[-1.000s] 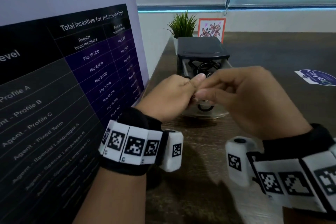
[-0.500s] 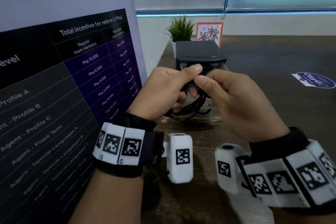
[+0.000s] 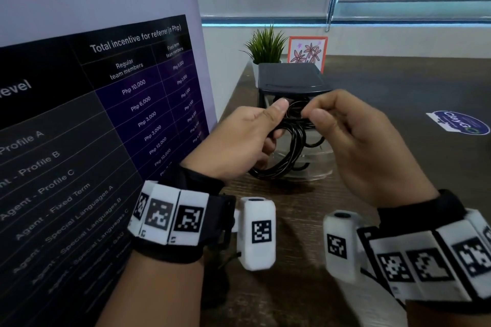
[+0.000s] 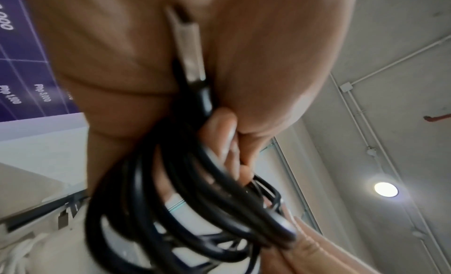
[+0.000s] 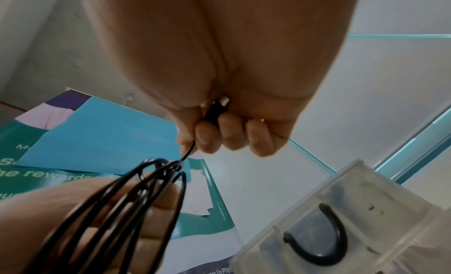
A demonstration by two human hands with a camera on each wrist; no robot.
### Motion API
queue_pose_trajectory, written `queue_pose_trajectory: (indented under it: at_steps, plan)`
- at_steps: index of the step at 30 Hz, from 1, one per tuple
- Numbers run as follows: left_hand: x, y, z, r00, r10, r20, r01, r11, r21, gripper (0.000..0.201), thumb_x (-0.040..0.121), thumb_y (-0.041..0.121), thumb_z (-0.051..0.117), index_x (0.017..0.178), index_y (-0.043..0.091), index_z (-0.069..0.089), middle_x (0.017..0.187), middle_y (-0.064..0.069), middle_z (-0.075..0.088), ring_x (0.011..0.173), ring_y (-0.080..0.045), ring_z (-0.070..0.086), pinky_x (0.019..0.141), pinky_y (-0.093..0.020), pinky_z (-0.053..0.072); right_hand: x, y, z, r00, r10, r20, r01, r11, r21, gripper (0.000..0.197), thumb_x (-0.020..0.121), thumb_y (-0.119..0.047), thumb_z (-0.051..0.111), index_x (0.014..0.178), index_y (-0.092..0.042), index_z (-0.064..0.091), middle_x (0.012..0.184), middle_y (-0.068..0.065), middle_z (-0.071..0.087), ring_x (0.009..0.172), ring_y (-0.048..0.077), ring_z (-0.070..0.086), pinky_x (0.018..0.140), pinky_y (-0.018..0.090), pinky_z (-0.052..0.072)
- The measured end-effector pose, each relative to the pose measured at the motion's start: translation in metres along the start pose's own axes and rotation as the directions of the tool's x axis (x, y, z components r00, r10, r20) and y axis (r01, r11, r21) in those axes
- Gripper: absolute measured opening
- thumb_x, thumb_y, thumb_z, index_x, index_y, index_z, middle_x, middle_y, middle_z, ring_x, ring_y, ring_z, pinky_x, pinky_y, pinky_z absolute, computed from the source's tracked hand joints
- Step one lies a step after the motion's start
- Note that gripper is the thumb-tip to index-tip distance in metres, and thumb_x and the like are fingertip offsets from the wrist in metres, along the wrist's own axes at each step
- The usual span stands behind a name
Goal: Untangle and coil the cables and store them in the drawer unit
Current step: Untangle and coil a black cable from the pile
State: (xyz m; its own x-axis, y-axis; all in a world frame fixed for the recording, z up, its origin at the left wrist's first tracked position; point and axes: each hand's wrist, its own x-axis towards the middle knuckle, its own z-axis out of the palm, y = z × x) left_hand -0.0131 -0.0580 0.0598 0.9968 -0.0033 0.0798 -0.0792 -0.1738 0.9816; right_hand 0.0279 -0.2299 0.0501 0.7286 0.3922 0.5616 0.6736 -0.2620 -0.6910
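My left hand (image 3: pixel 255 135) grips a coil of black cable (image 3: pixel 287 156), held upright in front of the drawer unit (image 3: pixel 289 79). In the left wrist view the black cable loops (image 4: pixel 185 201) hang from my curled fingers, and a silver USB plug (image 4: pixel 187 52) lies against the palm. My right hand (image 3: pixel 353 141) pinches the cable's free end; the right wrist view shows its small plug (image 5: pixel 217 108) between the fingertips and the thin lead running to the coil (image 5: pixel 136 197). The unit's clear drawer (image 3: pixel 316 167) is pulled out with another black cable (image 5: pixel 317 237) inside.
A tall printed banner (image 3: pixel 101 119) stands close on the left. A small potted plant (image 3: pixel 265 45) and a framed flower picture (image 3: pixel 308 52) sit behind the unit. A round sticker (image 3: pixel 459 122) lies on the dark wooden table (image 3: pixel 398 87) at the right.
Both hands have lifted the cable up from low over the drawer, so the coil's loops now show. The right hand has drawn slightly right, away from the left, with the cable's end.
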Motion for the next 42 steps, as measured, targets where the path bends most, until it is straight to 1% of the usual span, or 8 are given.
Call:
queue_pose_trajectory:
  at_steps: [8, 16, 23, 25, 32, 35, 37, 42]
  plan:
    - [-0.004, 0.008, 0.007, 0.996, 0.078, 0.032, -0.067, 0.963, -0.260, 0.043, 0.103, 0.038, 0.040, 0.071, 0.011, 0.049, 0.051, 0.004, 0.032, 0.043, -0.009, 0.028, 0.053, -0.027, 0.027, 0.002, 0.001, 0.011, 0.974, 0.002, -0.228, 0.002, 1.000, 0.016, 0.013, 0.092, -0.028, 0.066, 0.081, -0.034, 0.065, 0.076, -0.012, 0.066, 0.069, -0.002, 0.059, 0.065, 0.010, 0.042]
    - [0.007, 0.001, 0.020, 0.991, 0.126, -0.051, -0.128, 0.991, -0.035, 0.039, 0.107, 0.031, 0.034, 0.076, 0.012, 0.047, 0.054, 0.008, 0.036, 0.047, -0.007, 0.031, 0.046, -0.020, 0.028, 0.002, 0.001, 0.010, 0.957, 0.286, -0.049, -0.251, 0.899, 0.358, 0.031, 0.099, -0.033, 0.055, 0.087, -0.014, 0.077, 0.084, 0.009, 0.076, 0.085, 0.033, 0.073, 0.082, 0.052, 0.059]
    - [0.011, -0.008, 0.015, 0.979, 0.191, -0.077, -0.173, 0.965, 0.196, 0.049, 0.106, 0.035, 0.036, 0.098, -0.009, 0.056, 0.071, -0.009, 0.047, 0.064, -0.021, 0.042, 0.060, -0.037, 0.035, -0.001, -0.006, 0.009, 0.949, 0.302, 0.096, -0.312, 0.836, 0.451, 0.034, 0.076, -0.030, 0.082, 0.106, -0.022, 0.068, 0.089, 0.013, 0.075, 0.082, 0.026, 0.074, 0.077, 0.045, 0.059]
    - [0.011, -0.009, 0.014, 0.973, 0.219, -0.070, -0.196, 0.951, 0.239, 0.049, 0.106, 0.037, 0.036, 0.099, -0.008, 0.057, 0.073, -0.008, 0.049, 0.064, -0.019, 0.045, 0.062, -0.038, 0.037, -0.002, -0.008, 0.007, 0.946, 0.285, 0.155, -0.324, 0.818, 0.475, 0.041, 0.073, -0.020, 0.081, 0.111, -0.019, 0.065, 0.082, 0.006, 0.075, 0.077, 0.017, 0.073, 0.070, 0.030, 0.058]
    - [0.011, -0.008, 0.008, 0.967, 0.245, -0.069, -0.208, 0.916, 0.343, 0.041, 0.105, 0.037, 0.038, 0.086, 0.008, 0.060, 0.068, 0.008, 0.054, 0.057, -0.007, 0.047, 0.061, -0.032, 0.039, -0.004, -0.016, 0.006, 0.962, 0.202, 0.184, -0.251, 0.921, 0.299, 0.042, 0.084, 0.001, 0.066, 0.114, -0.028, 0.066, 0.087, 0.004, 0.076, 0.075, 0.018, 0.066, 0.075, 0.031, 0.052]
    - [0.010, -0.008, 0.008, 0.970, 0.239, -0.050, -0.200, 0.895, 0.399, 0.042, 0.104, 0.038, 0.039, 0.091, 0.005, 0.061, 0.071, 0.002, 0.054, 0.062, -0.012, 0.049, 0.061, -0.040, 0.042, -0.005, -0.016, 0.003, 0.956, 0.132, 0.263, -0.179, 0.970, 0.165, 0.053, 0.083, 0.001, 0.062, 0.111, -0.044, 0.064, 0.090, -0.027, 0.072, 0.071, -0.003, 0.066, 0.070, 0.014, 0.051]
    - [0.009, -0.008, 0.010, 0.972, 0.233, -0.044, -0.193, 0.885, 0.424, 0.041, 0.104, 0.039, 0.039, 0.086, 0.009, 0.060, 0.067, 0.003, 0.050, 0.062, -0.014, 0.047, 0.062, -0.044, 0.044, -0.006, -0.015, 0.003, 0.938, 0.166, 0.304, -0.196, 0.978, 0.072, 0.064, 0.086, -0.001, 0.060, 0.104, -0.062, 0.055, 0.084, -0.046, 0.061, 0.076, 0.000, 0.069, 0.070, 0.019, 0.058]
    - [0.010, -0.010, 0.013, 0.976, 0.215, -0.040, -0.172, 0.868, 0.466, 0.040, 0.104, 0.039, 0.040, 0.084, 0.012, 0.062, 0.065, 0.007, 0.051, 0.057, -0.005, 0.047, 0.059, -0.033, 0.044, -0.006, -0.014, 0.004, 0.893, 0.276, 0.357, -0.327, 0.941, 0.091, 0.068, 0.095, 0.005, 0.052, 0.119, -0.058, 0.050, 0.120, -0.011, 0.059, 0.078, 0.013, 0.074, 0.069, 0.031, 0.062]
